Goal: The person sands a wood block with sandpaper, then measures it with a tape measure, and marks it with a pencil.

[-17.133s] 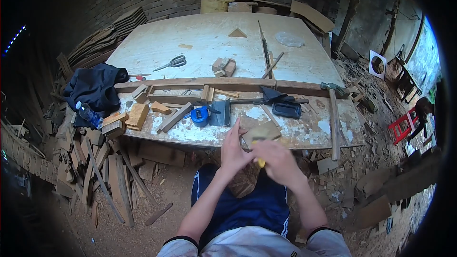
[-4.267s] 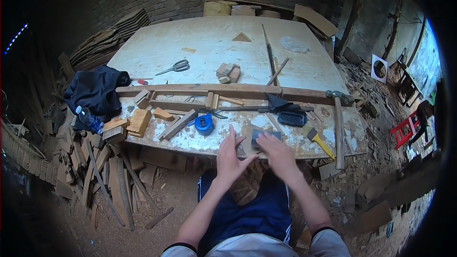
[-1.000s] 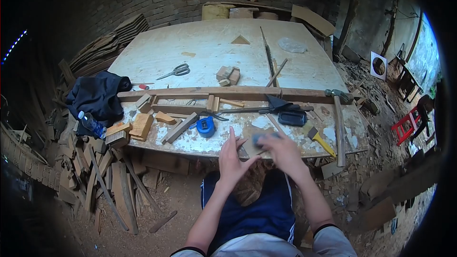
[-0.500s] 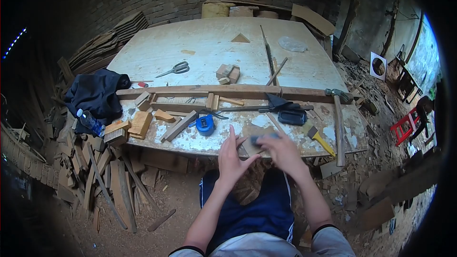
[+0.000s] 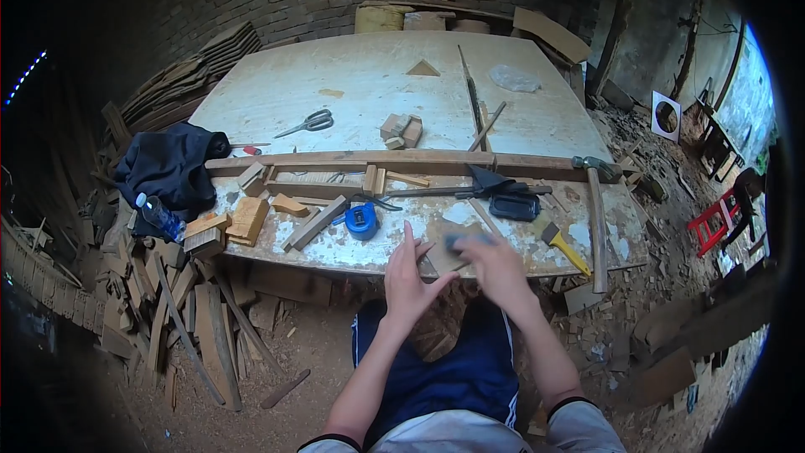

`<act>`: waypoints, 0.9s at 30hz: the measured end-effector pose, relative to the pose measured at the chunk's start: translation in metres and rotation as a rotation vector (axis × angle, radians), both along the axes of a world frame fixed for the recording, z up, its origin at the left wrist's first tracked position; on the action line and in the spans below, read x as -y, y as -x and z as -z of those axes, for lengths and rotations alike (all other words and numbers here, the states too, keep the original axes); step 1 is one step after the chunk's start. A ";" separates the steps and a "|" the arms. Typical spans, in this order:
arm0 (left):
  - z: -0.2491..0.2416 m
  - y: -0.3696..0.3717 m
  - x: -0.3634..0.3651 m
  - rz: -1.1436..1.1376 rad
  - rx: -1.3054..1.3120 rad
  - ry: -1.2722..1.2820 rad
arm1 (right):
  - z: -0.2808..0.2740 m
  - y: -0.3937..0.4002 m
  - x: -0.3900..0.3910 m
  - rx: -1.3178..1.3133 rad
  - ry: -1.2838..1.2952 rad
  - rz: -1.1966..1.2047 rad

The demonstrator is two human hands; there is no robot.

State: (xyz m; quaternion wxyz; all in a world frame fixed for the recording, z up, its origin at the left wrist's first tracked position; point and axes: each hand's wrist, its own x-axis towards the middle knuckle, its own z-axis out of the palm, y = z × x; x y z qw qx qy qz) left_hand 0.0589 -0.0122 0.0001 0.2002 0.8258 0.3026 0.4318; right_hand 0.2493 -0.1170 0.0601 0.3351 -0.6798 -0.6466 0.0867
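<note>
My left hand rests at the table's front edge, fingers stretched out and thumb spread. Its thumb and fingers lie against a small flat wooden piece, steadying it. Closed around a blurred, dark blue-grey pad is my right hand, which presses over the right part of that piece. The pad's underside is hidden. Left of my hands stands a blue tape measure. Beyond my right hand are a black tray-like case and a brush with a yellow handle.
A long wooden beam crosses the worktable, with a hammer at its right end. Scissors and glued wood blocks lie behind it. Wood offcuts, a bottle and dark cloth sit left.
My right hand and the pad have shifted slightly to the right over the wooden piece. My left hand stays in place.
</note>
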 end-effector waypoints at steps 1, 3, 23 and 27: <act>0.000 -0.001 0.001 -0.003 0.012 -0.010 | 0.004 -0.001 -0.004 0.248 -0.109 0.199; 0.001 -0.002 0.002 0.001 0.022 0.001 | -0.003 0.017 -0.001 0.318 -0.110 0.095; 0.001 0.000 0.003 0.002 0.012 0.022 | 0.009 -0.006 -0.013 0.222 -0.026 0.144; -0.001 -0.002 0.002 0.008 0.012 0.026 | 0.006 0.030 -0.005 0.484 -0.164 0.024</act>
